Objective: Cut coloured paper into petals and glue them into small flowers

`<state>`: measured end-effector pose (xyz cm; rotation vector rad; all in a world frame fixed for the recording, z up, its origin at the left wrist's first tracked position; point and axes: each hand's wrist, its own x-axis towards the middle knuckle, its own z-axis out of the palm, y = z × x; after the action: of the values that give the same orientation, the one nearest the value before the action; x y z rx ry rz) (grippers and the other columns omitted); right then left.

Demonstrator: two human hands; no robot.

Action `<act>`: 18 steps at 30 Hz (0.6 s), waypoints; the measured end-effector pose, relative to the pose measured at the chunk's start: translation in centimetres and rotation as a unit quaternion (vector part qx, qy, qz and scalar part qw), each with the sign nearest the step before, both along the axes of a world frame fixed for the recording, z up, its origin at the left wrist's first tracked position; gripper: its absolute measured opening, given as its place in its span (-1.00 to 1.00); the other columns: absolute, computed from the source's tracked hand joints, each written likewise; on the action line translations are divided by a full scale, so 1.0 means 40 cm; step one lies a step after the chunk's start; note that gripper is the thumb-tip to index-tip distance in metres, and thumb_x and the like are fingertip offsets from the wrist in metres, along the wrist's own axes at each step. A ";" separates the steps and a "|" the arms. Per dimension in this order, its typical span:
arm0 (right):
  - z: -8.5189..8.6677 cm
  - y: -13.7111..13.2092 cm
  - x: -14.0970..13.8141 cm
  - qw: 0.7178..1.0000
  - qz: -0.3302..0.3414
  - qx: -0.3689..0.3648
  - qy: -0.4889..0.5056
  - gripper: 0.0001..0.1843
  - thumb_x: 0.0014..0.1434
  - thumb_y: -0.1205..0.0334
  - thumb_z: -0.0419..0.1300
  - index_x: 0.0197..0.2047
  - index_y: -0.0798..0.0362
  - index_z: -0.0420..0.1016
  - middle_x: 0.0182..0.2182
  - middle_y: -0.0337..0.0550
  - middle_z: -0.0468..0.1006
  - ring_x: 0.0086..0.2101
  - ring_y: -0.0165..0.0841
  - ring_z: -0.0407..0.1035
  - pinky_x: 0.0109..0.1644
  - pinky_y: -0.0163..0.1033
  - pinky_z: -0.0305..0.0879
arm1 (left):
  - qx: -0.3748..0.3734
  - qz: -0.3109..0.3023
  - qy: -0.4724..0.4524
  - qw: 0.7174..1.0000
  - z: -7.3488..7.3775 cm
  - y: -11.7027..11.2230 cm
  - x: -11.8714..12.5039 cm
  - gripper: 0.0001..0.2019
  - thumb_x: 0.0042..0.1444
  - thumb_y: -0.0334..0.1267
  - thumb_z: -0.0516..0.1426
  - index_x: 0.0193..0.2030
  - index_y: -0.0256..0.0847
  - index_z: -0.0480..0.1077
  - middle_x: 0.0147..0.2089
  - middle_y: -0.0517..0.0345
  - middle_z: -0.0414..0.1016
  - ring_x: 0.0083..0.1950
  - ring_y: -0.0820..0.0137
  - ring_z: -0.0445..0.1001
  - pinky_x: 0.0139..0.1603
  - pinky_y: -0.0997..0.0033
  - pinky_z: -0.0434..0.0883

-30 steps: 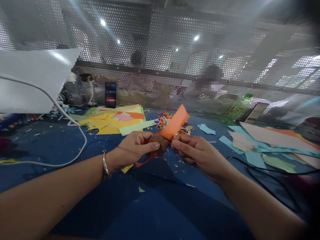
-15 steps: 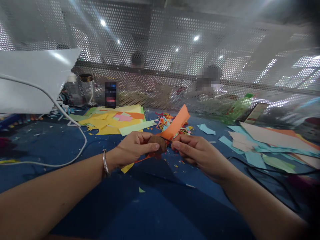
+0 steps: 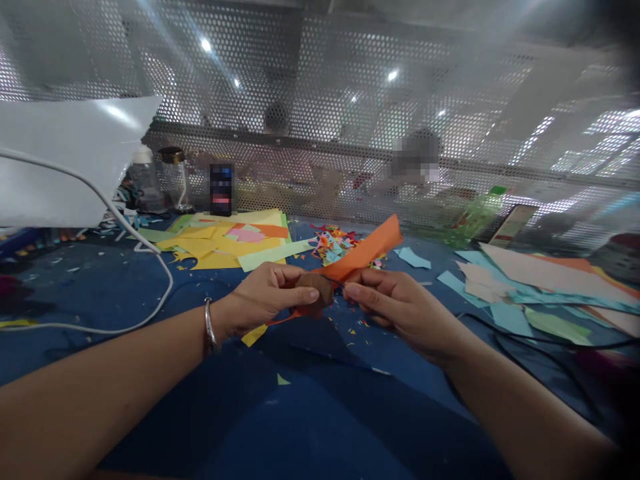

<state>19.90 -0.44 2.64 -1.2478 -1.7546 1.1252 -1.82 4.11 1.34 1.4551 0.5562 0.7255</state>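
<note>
My left hand (image 3: 267,299) is closed, pinching a small brown paper piece (image 3: 316,288) together with an orange paper strip (image 3: 365,253) that sticks up and to the right. My right hand (image 3: 400,308) is closed close beside it on a thin dark tool whose tip (image 3: 336,282) meets the orange paper; I cannot make out the tool for certain. A silver bangle (image 3: 211,327) circles my left wrist. Both hands hover just above the blue table (image 3: 310,413).
Yellow, green and orange sheets (image 3: 225,243) lie at the back left, pale blue and white sheets (image 3: 530,287) at the right. Colourful scraps (image 3: 333,243) pile behind my hands. A white cable (image 3: 125,227) loops at the left; a black cable (image 3: 530,340) runs at the right. A perforated metal screen (image 3: 350,133) backs the table.
The free end of the orange strip has swung lower and farther right. Both hands have stayed almost in place.
</note>
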 end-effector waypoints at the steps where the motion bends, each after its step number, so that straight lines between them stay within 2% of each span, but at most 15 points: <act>1: 0.000 0.001 0.000 1.000 -0.001 0.005 -0.003 -0.53 0.20 -0.20 0.18 -0.34 0.10 0.42 -0.58 -0.40 0.10 -0.62 -0.57 -0.13 -0.59 -0.34 -0.28 | 0.002 -0.001 0.003 1.000 -0.001 0.001 0.000 -0.79 0.03 -0.19 0.31 -0.43 -0.33 0.51 -0.38 0.09 0.51 -0.34 0.45 0.46 -0.20 0.39 0.42; 7: 0.002 0.002 -0.001 1.000 0.001 0.015 -0.014 -0.51 0.20 -0.21 0.17 -0.37 0.11 0.40 -0.57 -0.39 0.10 -0.61 -0.56 -0.11 -0.58 -0.35 -0.25 | 0.011 -0.010 0.005 1.000 -0.008 0.006 -0.005 -0.78 0.03 -0.18 0.31 -0.42 -0.34 0.52 -0.35 0.06 0.52 -0.30 0.41 0.48 -0.20 0.39 0.41; 13: 0.001 0.003 0.003 0.999 0.008 0.020 -0.029 -0.54 0.23 -0.18 0.15 -0.35 0.09 0.40 -0.57 -0.38 0.12 -0.61 -0.55 -0.07 -0.58 -0.33 -0.22 | 0.000 -0.017 0.003 1.000 -0.008 0.009 -0.008 -0.80 0.01 -0.20 0.33 -0.40 -0.34 0.54 -0.34 0.07 0.53 -0.34 0.44 0.49 -0.25 0.43 0.40; 18: 0.000 0.004 0.006 0.999 0.013 0.035 -0.037 -0.55 0.24 -0.17 0.14 -0.39 0.08 0.37 -0.57 -0.39 0.11 -0.60 -0.54 -0.06 -0.57 -0.32 -0.20 | -0.005 -0.028 -0.008 1.000 -0.003 0.007 -0.006 -0.81 0.01 -0.22 0.33 -0.38 -0.35 0.56 -0.31 0.04 0.56 -0.32 0.42 0.50 -0.19 0.37 0.43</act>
<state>20.14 -0.28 2.65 -1.2433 -1.8535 1.0351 -2.04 4.37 1.23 1.4489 0.5051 0.6885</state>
